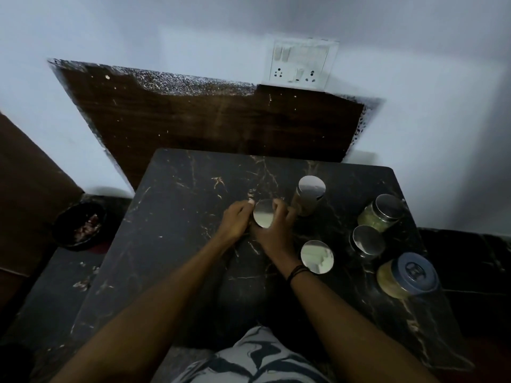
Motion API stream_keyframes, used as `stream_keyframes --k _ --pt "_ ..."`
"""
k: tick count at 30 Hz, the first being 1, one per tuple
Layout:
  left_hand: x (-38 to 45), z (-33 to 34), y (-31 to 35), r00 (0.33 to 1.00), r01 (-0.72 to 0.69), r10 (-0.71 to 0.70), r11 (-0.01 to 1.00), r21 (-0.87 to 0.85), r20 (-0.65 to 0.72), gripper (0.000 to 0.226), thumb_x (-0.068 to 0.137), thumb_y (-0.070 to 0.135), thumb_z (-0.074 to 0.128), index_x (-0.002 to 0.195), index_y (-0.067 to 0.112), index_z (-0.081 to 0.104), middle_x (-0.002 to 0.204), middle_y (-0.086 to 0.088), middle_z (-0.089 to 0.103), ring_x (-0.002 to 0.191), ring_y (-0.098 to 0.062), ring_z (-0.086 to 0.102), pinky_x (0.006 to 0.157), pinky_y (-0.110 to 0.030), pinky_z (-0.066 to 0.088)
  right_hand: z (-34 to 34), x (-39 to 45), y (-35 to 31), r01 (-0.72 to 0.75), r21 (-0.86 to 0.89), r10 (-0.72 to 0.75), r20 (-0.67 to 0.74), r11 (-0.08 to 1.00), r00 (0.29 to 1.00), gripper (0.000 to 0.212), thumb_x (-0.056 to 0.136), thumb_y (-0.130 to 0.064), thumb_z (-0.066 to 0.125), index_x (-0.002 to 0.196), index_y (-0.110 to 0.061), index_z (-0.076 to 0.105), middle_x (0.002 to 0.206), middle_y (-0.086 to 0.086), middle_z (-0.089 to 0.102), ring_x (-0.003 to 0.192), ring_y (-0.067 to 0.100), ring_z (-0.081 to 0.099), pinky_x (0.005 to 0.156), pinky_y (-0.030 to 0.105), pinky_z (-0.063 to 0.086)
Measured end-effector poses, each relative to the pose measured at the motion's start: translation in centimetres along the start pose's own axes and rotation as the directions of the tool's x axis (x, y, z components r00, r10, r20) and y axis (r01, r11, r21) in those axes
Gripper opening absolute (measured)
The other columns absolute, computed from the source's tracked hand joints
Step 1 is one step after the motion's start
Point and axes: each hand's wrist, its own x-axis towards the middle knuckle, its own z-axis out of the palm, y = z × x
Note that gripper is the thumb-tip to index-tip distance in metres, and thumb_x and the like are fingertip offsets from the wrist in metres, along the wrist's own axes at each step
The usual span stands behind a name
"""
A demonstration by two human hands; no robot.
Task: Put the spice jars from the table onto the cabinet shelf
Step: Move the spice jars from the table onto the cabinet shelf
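Observation:
Several spice jars stand on a black marble table [177, 217]. My left hand [236, 221] and my right hand [276, 230] grip a steel-lidded jar [262, 213] from both sides, near the table's middle. Just right of it stands a taller steel-lidded jar [308, 196]. Another shiny lid [317, 256] sits beside my right wrist. Further right are a jar of green spice [383, 212], a small dark jar [366, 241] and a blue-lidded jar [406, 275] of yellow powder. No cabinet shelf is in view.
A brown wooden panel [210, 123] leans on the wall behind the table, under a switch and socket plate [301, 62]. A dark bowl [80, 225] sits on the floor at the left, beside a brown cabinet side [27, 194].

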Motion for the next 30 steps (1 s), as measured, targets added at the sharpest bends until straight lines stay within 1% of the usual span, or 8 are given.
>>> stream_keyframes --k 3,7,9,12,17,22,25,30 --pt "0.6 -1.4 0.9 0.996 0.023 -0.034 0.992 -0.122 -0.087 0.037 0.103 0.028 0.043 0.074 0.013 0.059 0.071 -0.003 0.059 0.060 -0.004 0.055 0.059 -0.020 0.046 -2.1 2.2 -0.7 0.012 0.210 -0.018 0.028 0.978 0.999 0.079 0.067 -0.033 0.083 0.128 -0.029 0.034 0.127 -0.002 0.041 0.111 0.010 0.047 0.086 0.013 0.042" --pt "1.2 -2.6 1.7 0.999 0.033 -0.042 0.943 -0.332 -0.022 0.033 0.099 0.029 0.052 0.096 -0.001 0.065 0.091 -0.014 0.068 0.077 -0.021 0.066 0.068 -0.031 0.055 -4.2 4.5 -1.4 -0.218 0.519 0.105 0.238 0.826 0.966 0.071 0.066 -0.038 0.080 0.127 -0.029 0.045 0.127 0.004 0.056 0.113 0.023 0.060 0.091 0.040 0.054" --pt "1.2 -2.5 2.1 0.998 0.059 -0.050 0.914 -0.400 0.034 0.036 0.098 0.032 0.051 0.106 -0.001 0.063 0.102 -0.017 0.070 0.087 -0.024 0.069 0.070 -0.029 0.058 -4.4 5.1 -1.6 -0.294 0.607 0.137 0.292 0.738 0.947 0.062 0.068 -0.034 0.076 0.125 -0.023 0.054 0.123 0.009 0.060 0.108 0.029 0.062 0.092 0.050 0.054" --pt "0.9 -1.9 2.1 0.996 0.092 -0.082 0.896 -0.434 0.041 0.032 0.097 0.035 0.052 0.107 0.007 0.064 0.106 -0.015 0.068 0.091 -0.025 0.067 0.070 -0.031 0.055 -4.3 5.1 -1.7 -0.359 0.668 0.152 0.349 0.652 0.925 0.049 0.076 -0.025 0.068 0.123 -0.018 0.058 0.124 0.019 0.058 0.104 0.034 0.061 0.089 0.051 0.051" --pt "0.1 -1.1 1.3 0.990 0.137 -0.134 0.890 -0.436 0.039 0.034 0.099 0.036 0.049 0.109 0.007 0.064 0.109 -0.018 0.068 0.096 -0.030 0.068 0.074 -0.036 0.057 -4.2 4.2 -0.8 -0.405 0.624 0.161 0.411 0.668 0.897 0.046 0.079 -0.029 0.068 0.123 -0.030 0.057 0.128 0.014 0.055 0.113 0.036 0.060 0.097 0.053 0.051" --pt "0.9 -1.6 4.3 0.994 0.080 -0.106 0.870 -0.486 -0.025 0.033 0.100 0.033 0.048 0.107 0.005 0.065 0.107 -0.020 0.069 0.095 -0.036 0.067 0.084 -0.048 0.055 -5.4 5.8 -2.9 -0.329 0.623 0.144 0.329 0.710 0.933 0.058 0.069 -0.042 0.074 0.124 -0.036 0.055 0.121 0.009 0.063 0.105 0.028 0.067 0.090 0.047 0.056" --pt "2.4 -2.8 8.5 0.995 -0.020 -0.033 0.862 -0.507 -0.095 0.032 0.099 0.029 0.052 0.101 0.000 0.066 0.094 -0.019 0.068 0.084 -0.030 0.064 0.076 -0.041 0.053 -7.1 8.5 -6.0 -0.227 0.665 0.090 0.234 0.711 0.968 0.066 0.068 -0.041 0.076 0.128 -0.029 0.050 0.117 0.007 0.066 0.094 0.020 0.072 0.073 0.032 0.057" --pt "5.7 -6.9 20.9 0.954 -0.288 0.194 0.812 -0.507 -0.230 0.027 0.100 0.027 0.052 0.102 0.004 0.064 0.087 -0.006 0.073 0.073 -0.014 0.070 0.058 -0.022 0.054 -13.1 14.6 -16.8 0.115 0.659 -0.097 -0.064 0.743 0.993 0.062 0.070 -0.043 0.079 0.115 -0.025 0.041 0.110 0.003 0.062 0.083 0.002 0.070 0.064 0.017 0.053"
